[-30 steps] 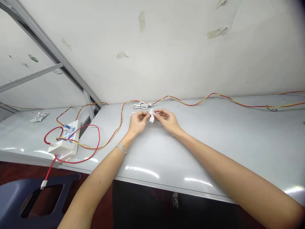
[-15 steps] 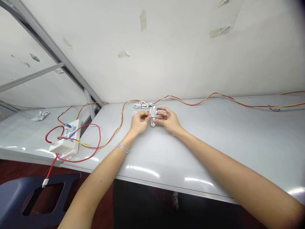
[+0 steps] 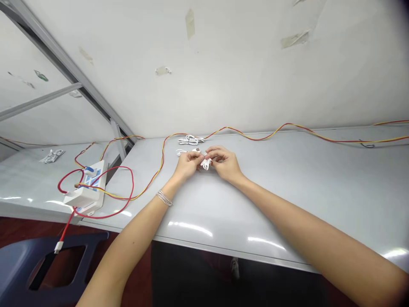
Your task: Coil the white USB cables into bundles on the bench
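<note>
A small coiled white cable (image 3: 206,163) is held between both hands above the grey table. My left hand (image 3: 188,165) pinches its left side with thumb and fingertips. On its right side, my right hand (image 3: 225,163) has closed its fingers on the same coil, covering part of it. Just behind my left hand lies another white cable (image 3: 181,152) with a plug end, partly hidden by the fingers. A further tied white cable bundle (image 3: 191,140) rests farther back, near the wall.
A white power strip (image 3: 92,187) with red and yellow wires lies at the left. A twisted red-yellow wire (image 3: 270,135) runs along the wall. One more white cable bundle (image 3: 52,156) sits far left. A blue chair (image 3: 41,268) stands below the table's front edge (image 3: 236,255).
My right hand's fingers have closed in around the cable coil, which now shows less of its length. More of the cable behind my left hand is visible. The view has shifted slightly.
</note>
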Demonstrator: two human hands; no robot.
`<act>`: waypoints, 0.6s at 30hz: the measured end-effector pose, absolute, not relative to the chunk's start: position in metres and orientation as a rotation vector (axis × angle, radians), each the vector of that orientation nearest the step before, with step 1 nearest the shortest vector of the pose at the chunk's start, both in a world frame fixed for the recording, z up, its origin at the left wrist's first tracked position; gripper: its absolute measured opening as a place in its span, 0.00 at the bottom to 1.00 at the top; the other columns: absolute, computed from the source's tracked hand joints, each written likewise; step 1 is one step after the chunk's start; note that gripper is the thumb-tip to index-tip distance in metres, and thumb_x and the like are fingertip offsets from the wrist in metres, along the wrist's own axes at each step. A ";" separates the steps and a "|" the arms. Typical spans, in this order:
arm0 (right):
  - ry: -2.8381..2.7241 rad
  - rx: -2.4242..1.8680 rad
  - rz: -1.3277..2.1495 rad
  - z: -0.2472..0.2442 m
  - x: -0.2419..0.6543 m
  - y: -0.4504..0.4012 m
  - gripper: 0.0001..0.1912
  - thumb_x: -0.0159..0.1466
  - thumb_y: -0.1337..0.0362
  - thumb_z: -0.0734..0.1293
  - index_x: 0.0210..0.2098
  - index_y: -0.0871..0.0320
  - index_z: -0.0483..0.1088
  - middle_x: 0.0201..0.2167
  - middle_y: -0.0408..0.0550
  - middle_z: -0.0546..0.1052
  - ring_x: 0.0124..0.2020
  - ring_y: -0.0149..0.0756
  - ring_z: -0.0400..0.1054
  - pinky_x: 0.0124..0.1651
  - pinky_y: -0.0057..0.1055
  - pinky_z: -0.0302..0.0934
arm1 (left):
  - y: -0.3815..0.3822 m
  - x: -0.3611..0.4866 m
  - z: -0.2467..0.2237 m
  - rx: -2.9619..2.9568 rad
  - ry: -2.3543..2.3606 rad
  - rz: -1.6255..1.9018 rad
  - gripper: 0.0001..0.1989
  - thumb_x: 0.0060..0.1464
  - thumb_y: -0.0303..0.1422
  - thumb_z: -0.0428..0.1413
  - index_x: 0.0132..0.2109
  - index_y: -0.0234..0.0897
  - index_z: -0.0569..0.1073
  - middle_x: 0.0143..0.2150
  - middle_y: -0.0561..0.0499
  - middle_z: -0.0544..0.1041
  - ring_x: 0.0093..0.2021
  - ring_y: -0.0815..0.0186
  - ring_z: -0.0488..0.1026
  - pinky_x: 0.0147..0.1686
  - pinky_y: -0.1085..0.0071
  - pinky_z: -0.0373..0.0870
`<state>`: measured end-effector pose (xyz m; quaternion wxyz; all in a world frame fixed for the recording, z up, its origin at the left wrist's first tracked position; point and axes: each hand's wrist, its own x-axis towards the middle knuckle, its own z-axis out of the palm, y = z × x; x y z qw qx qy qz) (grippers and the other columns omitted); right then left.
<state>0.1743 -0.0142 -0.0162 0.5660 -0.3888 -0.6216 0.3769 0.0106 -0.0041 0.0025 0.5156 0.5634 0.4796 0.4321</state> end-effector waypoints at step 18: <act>-1.442 -1.055 1.105 -0.015 0.170 -0.013 0.18 0.59 0.48 0.70 0.34 0.58 0.73 0.29 0.48 0.77 0.29 0.36 0.70 0.34 0.35 0.65 | 0.001 0.007 -0.004 1.565 1.167 1.351 0.12 0.49 0.38 0.65 0.34 0.33 0.75 0.33 0.46 0.78 0.33 0.65 0.76 0.37 0.67 0.72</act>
